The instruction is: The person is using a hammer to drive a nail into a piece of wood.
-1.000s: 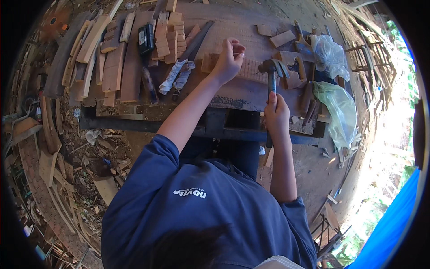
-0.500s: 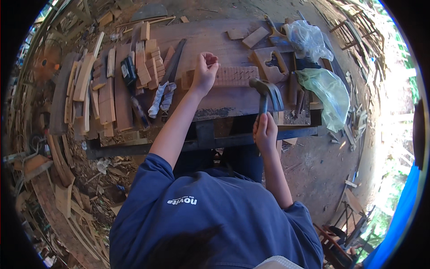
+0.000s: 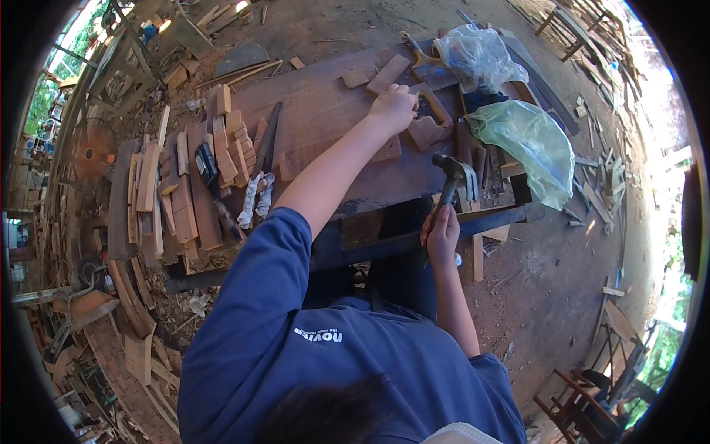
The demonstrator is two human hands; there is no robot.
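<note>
My right hand (image 3: 441, 235) grips the handle of a claw hammer (image 3: 452, 172), its metal head raised at the near right of the worktable (image 3: 318, 96). My left hand (image 3: 394, 109) reaches across the tabletop with its fingers curled, at the left edge of a wooden block with a cut-out opening (image 3: 429, 133). Whatever those fingers hold, if anything, is hidden. Under my left forearm lies a flat wooden strip (image 3: 386, 152), partly covered by the arm. Two small wood pieces, one a longer block (image 3: 389, 72), lie just beyond my left hand.
Stacked wood offcuts (image 3: 181, 200) fill the table's left side, beside a long dark blade (image 3: 269, 137) with a white-wrapped handle. At the right lie a clear plastic bag (image 3: 481, 59), a greenish plastic bag (image 3: 525, 144) and a wooden-handled tool (image 3: 431, 70). Scraps litter the floor.
My left hand has moved right and away from me, from above the wooden strip to the cut-out block. The hammer is a little lower and farther right, clear of the strip.
</note>
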